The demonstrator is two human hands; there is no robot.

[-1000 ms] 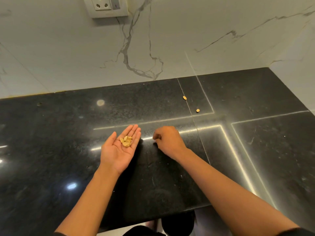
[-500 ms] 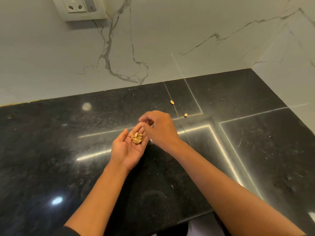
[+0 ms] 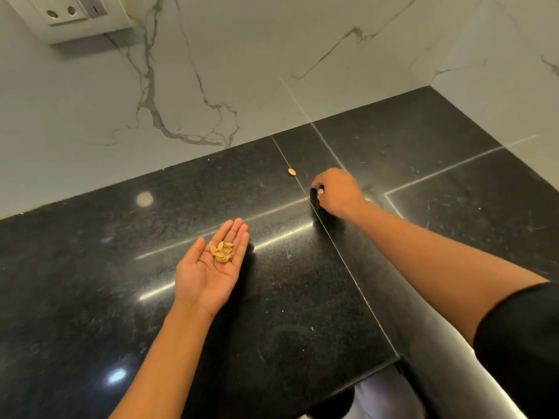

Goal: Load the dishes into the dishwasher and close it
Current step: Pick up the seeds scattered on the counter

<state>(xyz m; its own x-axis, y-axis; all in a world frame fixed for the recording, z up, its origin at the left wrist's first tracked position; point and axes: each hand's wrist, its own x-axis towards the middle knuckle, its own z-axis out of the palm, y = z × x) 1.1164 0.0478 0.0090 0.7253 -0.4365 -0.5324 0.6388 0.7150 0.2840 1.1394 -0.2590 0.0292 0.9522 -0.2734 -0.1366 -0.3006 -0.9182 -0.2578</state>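
Note:
My left hand (image 3: 208,270) lies palm up just above the black counter (image 3: 90,267), with several small tan shells (image 3: 222,252) resting at the base of its fingers. My right hand (image 3: 338,192) reaches farther back and to the right, its fingertips pinched on one pale shell (image 3: 320,192) at the counter surface. One more tan shell (image 3: 291,171) lies loose on the counter just left of and behind my right hand. No dishes or dishwasher are in view.
A white marble wall (image 3: 272,71) rises behind the counter and along its right side. A wall socket (image 3: 72,16) sits at the upper left. The counter's front edge (image 3: 348,385) runs along the bottom right.
My right hand has left my left palm and moved back and right to the counter, where it now pinches a shell. One of the two loose shells is no longer lying free.

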